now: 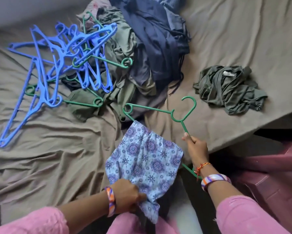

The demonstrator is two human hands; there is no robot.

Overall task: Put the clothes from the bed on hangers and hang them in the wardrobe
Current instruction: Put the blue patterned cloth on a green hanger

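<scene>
A green plastic hanger [175, 114] hangs tilted over the bed's near edge, hook pointing up and away. My right hand [196, 149] grips one of its arms. A light blue garment with a purple flower print [145, 159] is draped over the hanger's bottom bar. My left hand [128, 196] grips the garment's lower part, bunched in its fingers. On the bed behind lies a heap of dark blue and olive clothes [142, 53]. A crumpled dark green garment [229, 88] lies apart to the right.
A tangle of blue hangers [61, 58] with a few green ones among them lies on the left of the grey-brown bedsheet [49, 157]. The bed's edge runs diagonally at the right, with a dark gap and pinkish-maroon fabric [268, 174] beyond it.
</scene>
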